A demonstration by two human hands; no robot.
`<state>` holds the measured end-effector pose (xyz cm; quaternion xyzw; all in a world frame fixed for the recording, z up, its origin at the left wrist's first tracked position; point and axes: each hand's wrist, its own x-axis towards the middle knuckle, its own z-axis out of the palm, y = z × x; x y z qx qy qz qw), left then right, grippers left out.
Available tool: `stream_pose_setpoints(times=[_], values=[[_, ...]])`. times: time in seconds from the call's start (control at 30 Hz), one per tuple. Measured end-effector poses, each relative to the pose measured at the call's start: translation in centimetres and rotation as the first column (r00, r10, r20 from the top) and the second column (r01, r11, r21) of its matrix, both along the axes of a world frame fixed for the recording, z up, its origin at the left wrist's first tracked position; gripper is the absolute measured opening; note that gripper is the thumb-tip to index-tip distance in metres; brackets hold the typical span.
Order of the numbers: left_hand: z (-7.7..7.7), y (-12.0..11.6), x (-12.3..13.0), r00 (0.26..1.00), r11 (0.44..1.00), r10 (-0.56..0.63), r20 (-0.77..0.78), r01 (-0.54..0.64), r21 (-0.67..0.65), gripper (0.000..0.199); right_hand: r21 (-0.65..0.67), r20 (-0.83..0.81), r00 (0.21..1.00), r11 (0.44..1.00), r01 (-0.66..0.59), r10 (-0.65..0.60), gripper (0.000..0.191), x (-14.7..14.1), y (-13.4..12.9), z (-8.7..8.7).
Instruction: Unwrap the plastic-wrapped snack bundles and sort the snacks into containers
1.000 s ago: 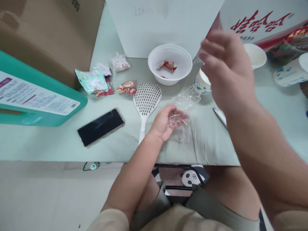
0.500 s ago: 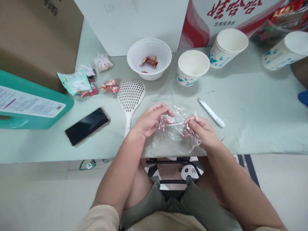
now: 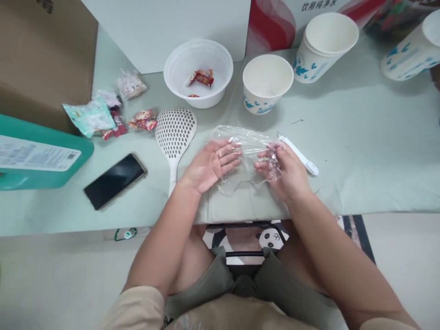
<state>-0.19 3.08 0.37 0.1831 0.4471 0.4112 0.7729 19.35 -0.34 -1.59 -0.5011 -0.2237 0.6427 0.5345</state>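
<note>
A crinkled clear plastic bag point(image 3: 249, 160) spreads between my hands near the table's front edge. My left hand point(image 3: 215, 162) is palm up with fingers spread, and the film lies against or over them. On the other side my right hand point(image 3: 283, 167) has its thumb and fingers closed on the bunched film. A white cutter point(image 3: 299, 155) lies just beyond my right hand. Left of my left hand is a white slotted skimmer point(image 3: 175, 133). Behind the bag stand a white bowl point(image 3: 198, 73) with red candies in it and a paper cup point(image 3: 267, 82).
A black phone point(image 3: 115, 181), wrapped candies point(image 3: 91, 117) and a green container point(image 3: 44, 156) are at the left. Stacked paper cups point(image 3: 325, 46) stand at the back right, with another cup point(image 3: 412, 50) farther right. Boxes point(image 3: 172, 27) line the back.
My left hand has opened and turned palm up, its fingers spreading. The film is stretched wider and raised farther from the table's edge. The view has shifted slightly.
</note>
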Motion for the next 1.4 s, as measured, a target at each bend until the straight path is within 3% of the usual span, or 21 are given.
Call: stream_pose_setpoints(times=[0.07,0.17,0.27,0.4,0.5,0.6,0.7,0.8,0.9,1.1,1.2,1.33,1.4], values=[[-0.2,-0.3,0.3,0.985,0.998,-0.050,-0.164,0.057,0.039,0.022,-0.004,-0.037,0.998,0.999,-0.046,0.046,0.049,-0.1,0.0,-0.1],[-0.4,-0.4,0.2,0.934,0.990,0.047,-0.355,0.005,0.143,0.018,-0.063,-0.007,0.986,0.984,-0.165,0.165,0.057,0.1,-0.2,0.0],[-0.5,-0.2,-0.3,0.886,0.967,0.144,-0.441,-0.030,0.255,0.021,-0.148,0.087,0.953,0.950,-0.274,0.289,0.049,0.2,-0.3,0.3],[-1.0,-0.1,-1.3,0.811,0.930,0.246,-0.531,-0.043,0.365,0.028,-0.211,0.218,0.935,0.949,-0.234,0.279,0.030,0.2,-0.5,0.5],[-1.6,-0.1,-2.1,0.765,0.896,0.298,-0.571,-0.018,0.444,0.030,-0.164,0.305,0.918,0.964,-0.211,0.253,0.026,0.5,-0.4,0.3],[-1.8,-0.1,-2.3,0.759,0.885,0.312,-0.571,-0.014,0.465,0.032,-0.082,0.297,0.936,0.982,-0.172,0.189,0.027,0.8,-0.3,-0.1],[-1.6,-0.2,-1.6,0.807,0.907,0.300,-0.509,-0.076,0.413,0.035,-0.011,0.165,0.978,0.992,-0.128,0.128,0.035,0.6,-0.3,-0.7],[-1.2,-0.4,-0.4,0.847,0.920,0.307,-0.434,-0.148,0.363,0.038,0.020,0.054,0.976,0.977,-0.214,0.213,0.058,-0.2,-0.5,-1.0],[-0.7,-0.6,0.4,0.860,0.921,0.326,-0.393,-0.196,0.336,0.039,-0.028,0.050,0.947,0.949,-0.315,0.316,0.081,-0.9,-0.7,-0.8],[0.0,-0.3,0.1,0.827,0.896,0.411,-0.384,-0.290,0.336,0.046,-0.102,0.165,0.947,0.959,-0.263,0.277,0.072,-0.9,-0.5,0.1],[0.0,0.0,-0.5,0.809,0.874,0.457,-0.371,-0.332,0.354,0.038,-0.126,0.188,0.947,0.963,-0.239,0.259,0.074,-0.6,-0.5,0.5],[-0.1,0.3,-1.0,0.764,0.840,0.525,-0.375,-0.395,0.371,0.032,-0.111,0.194,0.951,0.969,-0.221,0.239,0.070,-0.3,-0.8,0.7],[0.1,0.3,-1.1,0.786,0.858,0.496,-0.370,-0.377,0.350,0.035,-0.087,0.184,0.953,0.970,-0.227,0.239,0.064,-0.1,-0.8,0.5]])
